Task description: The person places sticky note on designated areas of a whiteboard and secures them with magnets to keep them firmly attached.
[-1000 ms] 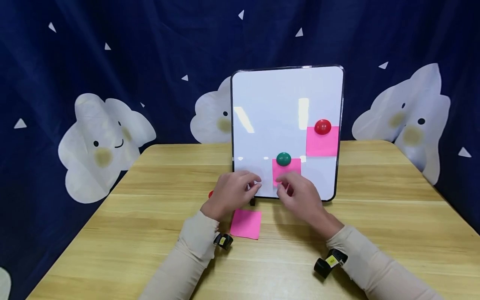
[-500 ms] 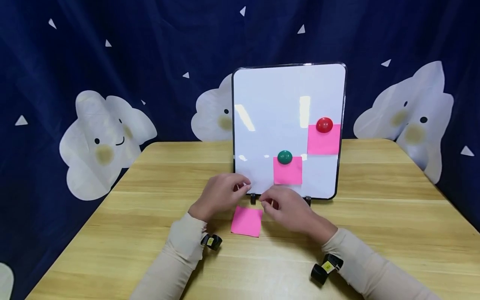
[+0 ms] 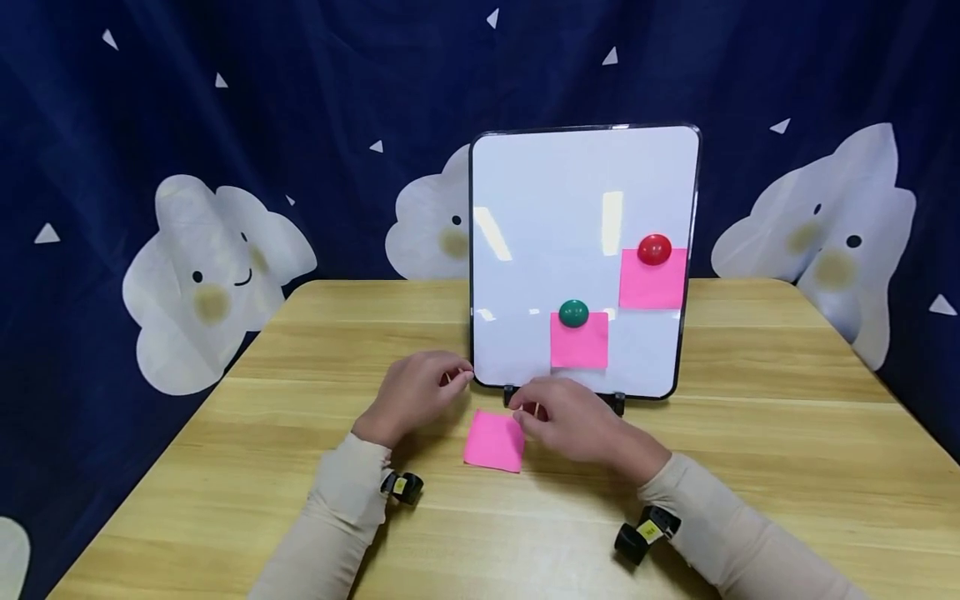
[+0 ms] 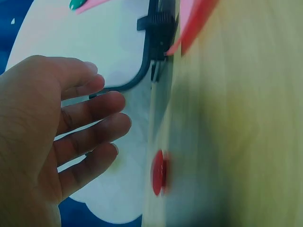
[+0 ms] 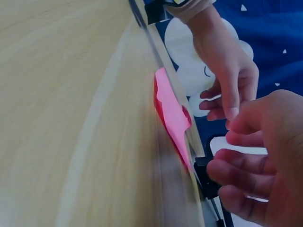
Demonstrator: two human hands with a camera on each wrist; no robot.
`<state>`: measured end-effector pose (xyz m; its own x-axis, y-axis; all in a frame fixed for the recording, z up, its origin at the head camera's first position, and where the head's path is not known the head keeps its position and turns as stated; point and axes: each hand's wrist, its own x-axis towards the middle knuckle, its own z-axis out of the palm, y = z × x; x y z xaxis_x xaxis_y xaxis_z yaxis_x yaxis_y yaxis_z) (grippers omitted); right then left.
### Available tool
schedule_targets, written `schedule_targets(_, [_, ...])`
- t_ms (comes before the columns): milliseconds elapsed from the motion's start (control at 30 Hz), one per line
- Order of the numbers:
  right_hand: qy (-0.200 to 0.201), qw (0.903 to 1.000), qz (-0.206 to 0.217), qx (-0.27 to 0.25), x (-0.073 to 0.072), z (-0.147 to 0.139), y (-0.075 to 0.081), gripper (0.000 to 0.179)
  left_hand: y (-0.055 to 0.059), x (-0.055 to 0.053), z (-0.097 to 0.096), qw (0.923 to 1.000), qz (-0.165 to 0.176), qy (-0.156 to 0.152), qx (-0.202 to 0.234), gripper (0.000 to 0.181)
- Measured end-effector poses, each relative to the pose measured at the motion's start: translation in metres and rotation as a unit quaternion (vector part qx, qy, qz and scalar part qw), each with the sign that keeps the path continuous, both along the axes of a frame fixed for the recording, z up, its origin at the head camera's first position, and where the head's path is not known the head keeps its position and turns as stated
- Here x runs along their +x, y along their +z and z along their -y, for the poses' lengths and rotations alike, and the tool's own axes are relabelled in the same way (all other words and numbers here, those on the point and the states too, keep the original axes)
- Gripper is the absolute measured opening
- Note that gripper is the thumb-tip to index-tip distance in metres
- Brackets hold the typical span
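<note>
A loose pink sticky note (image 3: 495, 442) lies on the table in front of the whiteboard (image 3: 517, 200). My right hand (image 3: 573, 421) hovers at the note's upper right corner with loosely bent fingers and nothing in them; contact cannot be told. To the left of the board's lower corner my left hand (image 3: 412, 396) is held over the table, holding nothing. A red magnet (image 4: 158, 172) rests on the table near its fingers in the left wrist view; the left hand hides it in the head view. In the right wrist view the loose note (image 5: 173, 113) has a raised, curled edge.
On the board a green magnet (image 3: 573, 313) tops one pink note (image 3: 581, 346) and a red magnet (image 3: 655, 249) tops another pink note (image 3: 651, 287). Black stand feet (image 3: 617, 405) support the board. A dark blue curtain (image 3: 315, 75) hangs behind the table.
Both hands have come away from the board. My left hand has moved left and slightly down; my right hand has moved down and left to the loose note's corner.
</note>
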<state>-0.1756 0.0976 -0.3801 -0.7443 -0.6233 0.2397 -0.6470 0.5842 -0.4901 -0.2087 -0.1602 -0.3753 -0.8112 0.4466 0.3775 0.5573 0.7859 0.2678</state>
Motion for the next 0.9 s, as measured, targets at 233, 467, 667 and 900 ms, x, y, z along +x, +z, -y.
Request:
schedule_targets(233, [0.017,0.9987,-0.010,0.047,0.000,0.012,-0.001,0.016,-0.002,0.001,0.017,0.9992,0.008,0.039,-0.007,0.016])
schedule_targets(467, [0.009,0.9972,-0.038,0.064,0.003,0.022,-0.001,0.016,-0.003,-0.003,0.030,0.9981,0.014,0.059,-0.004,0.016])
schedule_targets(667, [0.002,0.9958,-0.044,0.080,0.005,0.026,-0.003,0.017,-0.003,-0.004,0.043,0.9970,0.021,0.073,-0.015,0.014])
schedule_targets(900, [0.009,0.9933,-0.049,0.104,0.009,0.024,-0.005,0.018,-0.005,-0.004,0.047,0.9960,0.031,0.080,-0.026,0.017])
